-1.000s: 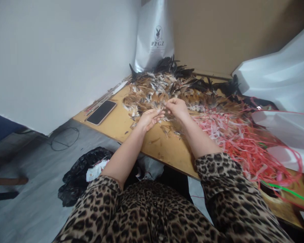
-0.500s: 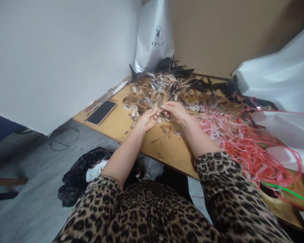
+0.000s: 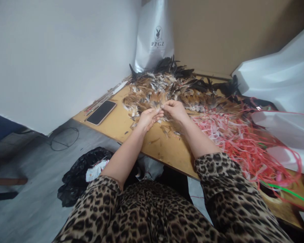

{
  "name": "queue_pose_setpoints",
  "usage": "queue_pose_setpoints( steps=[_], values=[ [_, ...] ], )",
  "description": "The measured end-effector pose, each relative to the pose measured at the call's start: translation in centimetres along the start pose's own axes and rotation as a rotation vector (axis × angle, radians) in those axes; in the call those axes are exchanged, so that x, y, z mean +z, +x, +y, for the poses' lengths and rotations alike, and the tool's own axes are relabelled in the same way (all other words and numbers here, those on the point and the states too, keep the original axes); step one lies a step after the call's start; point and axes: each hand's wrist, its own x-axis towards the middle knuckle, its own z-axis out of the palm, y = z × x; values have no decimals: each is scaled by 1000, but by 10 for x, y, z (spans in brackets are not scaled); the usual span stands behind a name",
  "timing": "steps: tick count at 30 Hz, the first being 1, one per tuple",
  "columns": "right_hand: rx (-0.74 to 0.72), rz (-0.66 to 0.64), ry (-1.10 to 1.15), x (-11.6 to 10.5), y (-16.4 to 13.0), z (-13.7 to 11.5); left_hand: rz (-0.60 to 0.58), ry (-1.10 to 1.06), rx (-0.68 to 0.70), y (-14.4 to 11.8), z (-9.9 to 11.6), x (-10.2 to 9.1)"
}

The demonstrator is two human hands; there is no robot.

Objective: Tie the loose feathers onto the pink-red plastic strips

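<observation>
My left hand (image 3: pixel 149 118) and my right hand (image 3: pixel 174 108) meet over the wooden table, fingertips nearly touching. Thumb and fingers of each hand are pinched together on small feathers (image 3: pixel 162 97), whose brown tips fan out just beyond the fingertips. The quill ends are hidden by my fingers. Right behind the hands spreads a large pile of brown, white and black feathers (image 3: pixel 164 80). A few loose feather bits (image 3: pixel 169 131) lie on the tabletop below my right wrist.
A phone (image 3: pixel 101 112) lies at the table's (image 3: pixel 164 148) left edge. Tangled red and pink strips (image 3: pixel 243 145) cover the right side. A white printed bag (image 3: pixel 155 40) stands behind the feathers, white sheeting (image 3: pixel 278 74) at right. A black plastic bag (image 3: pixel 78 175) sits on the floor.
My left hand's lower fingers have loosened and stretched out a little while its pinch stays closed. My right hand has shifted slightly; the surroundings look the same.
</observation>
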Motion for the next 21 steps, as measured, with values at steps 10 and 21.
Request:
queue_pose_setpoints(
  steps=[10,21],
  values=[
    [-23,40,-8,4,0,5,37,78,51,2,-3,1],
    [33,0,77,4,3,12,61,158,74,1,-2,3]
  ],
)
